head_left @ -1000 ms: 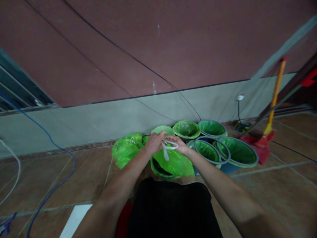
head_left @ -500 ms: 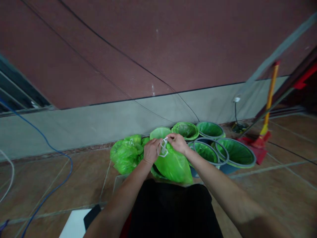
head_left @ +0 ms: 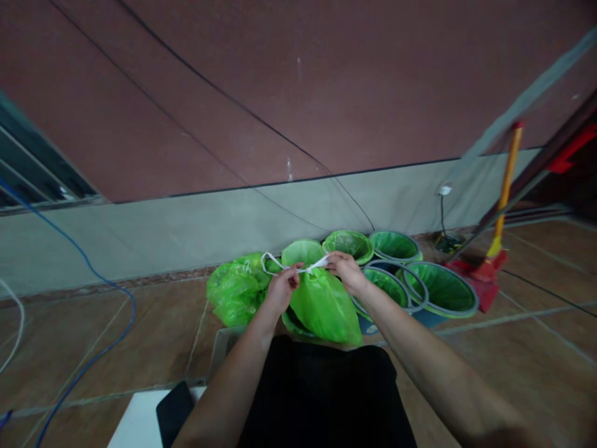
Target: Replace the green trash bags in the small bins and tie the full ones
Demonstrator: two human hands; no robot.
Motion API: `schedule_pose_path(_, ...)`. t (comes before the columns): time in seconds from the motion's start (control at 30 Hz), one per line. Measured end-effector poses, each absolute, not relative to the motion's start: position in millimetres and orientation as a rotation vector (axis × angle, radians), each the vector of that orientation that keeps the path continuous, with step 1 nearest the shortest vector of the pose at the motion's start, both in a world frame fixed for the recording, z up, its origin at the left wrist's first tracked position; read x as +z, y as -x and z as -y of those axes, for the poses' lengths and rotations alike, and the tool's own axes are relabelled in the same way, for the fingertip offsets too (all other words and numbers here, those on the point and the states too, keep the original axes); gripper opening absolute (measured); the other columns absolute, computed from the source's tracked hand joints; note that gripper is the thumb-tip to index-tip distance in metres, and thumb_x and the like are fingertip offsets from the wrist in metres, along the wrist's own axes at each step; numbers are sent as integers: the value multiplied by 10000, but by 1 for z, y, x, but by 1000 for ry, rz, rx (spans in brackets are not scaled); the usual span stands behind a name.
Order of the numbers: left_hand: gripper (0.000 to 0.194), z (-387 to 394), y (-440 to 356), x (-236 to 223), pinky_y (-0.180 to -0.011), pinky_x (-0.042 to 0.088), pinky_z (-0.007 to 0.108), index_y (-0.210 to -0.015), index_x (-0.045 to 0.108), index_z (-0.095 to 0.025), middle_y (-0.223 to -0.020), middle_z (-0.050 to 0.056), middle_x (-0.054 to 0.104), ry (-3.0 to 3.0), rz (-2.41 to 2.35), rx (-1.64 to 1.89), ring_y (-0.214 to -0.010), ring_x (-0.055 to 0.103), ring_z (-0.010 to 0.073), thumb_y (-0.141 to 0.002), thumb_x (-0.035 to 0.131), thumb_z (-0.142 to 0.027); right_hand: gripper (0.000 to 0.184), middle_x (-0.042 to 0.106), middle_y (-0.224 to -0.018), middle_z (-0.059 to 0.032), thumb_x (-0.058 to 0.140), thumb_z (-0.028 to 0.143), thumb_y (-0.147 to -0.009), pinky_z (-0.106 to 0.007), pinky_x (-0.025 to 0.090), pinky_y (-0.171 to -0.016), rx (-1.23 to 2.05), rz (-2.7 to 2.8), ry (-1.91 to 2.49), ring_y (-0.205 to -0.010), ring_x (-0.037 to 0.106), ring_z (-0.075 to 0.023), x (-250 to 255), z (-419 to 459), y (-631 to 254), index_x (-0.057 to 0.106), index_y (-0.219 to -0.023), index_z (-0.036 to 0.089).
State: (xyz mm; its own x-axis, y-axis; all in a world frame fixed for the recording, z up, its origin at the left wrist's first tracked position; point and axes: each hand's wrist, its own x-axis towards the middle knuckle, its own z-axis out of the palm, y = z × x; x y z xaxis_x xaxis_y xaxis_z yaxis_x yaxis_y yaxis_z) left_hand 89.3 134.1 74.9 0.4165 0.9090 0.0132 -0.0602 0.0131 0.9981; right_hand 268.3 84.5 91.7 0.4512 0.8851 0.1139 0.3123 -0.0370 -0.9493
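Observation:
Between my hands is a green garbage bag (head_left: 326,308), its neck gathered and its body hanging over a bin in front of my knees. A white drawstring (head_left: 305,269) stretches across the top of the bag. My left hand (head_left: 283,286) pinches the string, and a loop of it sticks out beyond the fingers to the left. My right hand (head_left: 345,270) is closed on the string at the bag's neck, its fingertips partly hidden. To the left lies another green bag (head_left: 237,289) with a white string tied on top.
Several bins with green liners, such as the right one (head_left: 443,289), stand along the wall. Loose grey rings (head_left: 394,264) rest on them. Farther right is a red dustpan (head_left: 480,277) with a yellow handle. A blue cable (head_left: 109,283) crosses the tiled floor at left.
My hands have moved apart, drawing the white drawstring out sideways. The dangling loop that hung in front of the bag now sticks out left of my left hand.

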Motion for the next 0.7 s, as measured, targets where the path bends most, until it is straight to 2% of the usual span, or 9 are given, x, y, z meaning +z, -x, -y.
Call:
schedule_pose_path(0.1,356,-136,-95,91,-459,343,210,-559,438,-174,-810,48,668,-1061,-698,856,-471,378,39,-753,563,-446,176,632,-669,-40,471,312,-759,-282,447,-594,693,1054,1513,-626,596,-176,101,-85,-267,596,-782,191)
schedule_pose_path(0.2,382,-137,-101,99,-454,344,187,-606,512,-162,-688,7,625,-938,-654,835,-472,412,34,-710,668,-495,154,577,-581,1,538,317,-730,-275,399,-583,592,1149,1529,-557,527,-153,117,-78,-268,631,-751,197)
schedule_pose_path(0.3,336,-137,-106,102,-518,399,186,-706,618,-146,-634,-35,588,-1082,-606,777,-537,495,53,-581,813,-389,136,553,-547,25,576,264,-709,-273,355,-603,441,1504,1605,-546,489,-136,137,-72,-264,692,-753,208)
schedule_pose_path(0.37,334,-137,-108,102,-540,407,192,-738,649,-145,-635,-48,589,-1255,-579,732,-556,502,61,-525,844,-312,136,553,-543,32,587,251,-708,-260,336,-569,537,1663,1574,-525,470,-118,150,-73,-257,704,-757,202)
schedule_pose_path(0.47,278,-137,-109,101,-502,358,199,-689,646,-139,-562,-54,548,-1494,-600,711,-496,435,57,-619,785,-370,246,577,-590,40,623,321,-721,-230,338,-511,838,1520,1355,-507,461,-97,161,-82,-248,682,-916,184)
schedule_pose_path(0.57,326,-138,-108,99,-485,333,208,-713,655,-138,-510,-51,506,-1621,-634,711,-460,420,66,-766,645,-459,417,665,-828,-6,584,438,-780,-217,350,-472,956,1195,1225,-518,489,-82,154,-89,-248,604,-1118,195)
schedule_pose_path(0.63,349,-138,-106,98,-490,354,208,-764,659,-143,-549,-43,528,-1625,-630,714,-469,455,72,-797,599,-486,393,673,-861,-24,524,482,-821,-219,312,-428,1034,1167,1286,-474,458,-71,141,-90,-253,624,-1065,190)
schedule_pose_path(0.7,340,-138,-105,99,-490,376,207,-803,655,-154,-593,-39,554,-1583,-635,726,-474,483,73,-796,599,-490,356,641,-725,-2,516,490,-825,-221,283,-422,1084,1310,1347,-449,411,-68,127,-87,-259,663,-909,177)
